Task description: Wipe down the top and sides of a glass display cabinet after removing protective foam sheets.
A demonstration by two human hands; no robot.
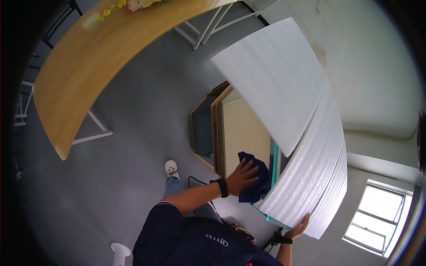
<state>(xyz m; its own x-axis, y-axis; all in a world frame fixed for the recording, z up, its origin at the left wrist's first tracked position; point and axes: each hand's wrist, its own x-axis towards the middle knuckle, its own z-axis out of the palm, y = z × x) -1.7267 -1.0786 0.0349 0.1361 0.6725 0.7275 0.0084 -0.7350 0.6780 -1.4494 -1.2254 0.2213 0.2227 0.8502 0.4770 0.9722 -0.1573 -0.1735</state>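
My left hand (242,178), fingers fanned over a dark blue cloth (257,188), presses it down onto a glass-topped display cabinet (244,126) with a pale inside surface and brown frame. Part of the cloth hangs loose beyond my fingers. White foam-covered panels (277,77) lie on the cabinet's right side, one slanting across at the far end. On the near foam-covered panel (301,177), my right hand (298,229) rests against the near edge with straight fingers; its thumb is not clearly visible. Greenish glass edges show between the cloth and the foam.
A curved wooden table (88,75) on white legs stands at the left, with artificial flowers (133,5) on its far end. A black cable (195,179) runs beside my legs. Right of the foam are a wall (372,88) and a window (377,217). A white post (120,252) stands at the lower left.
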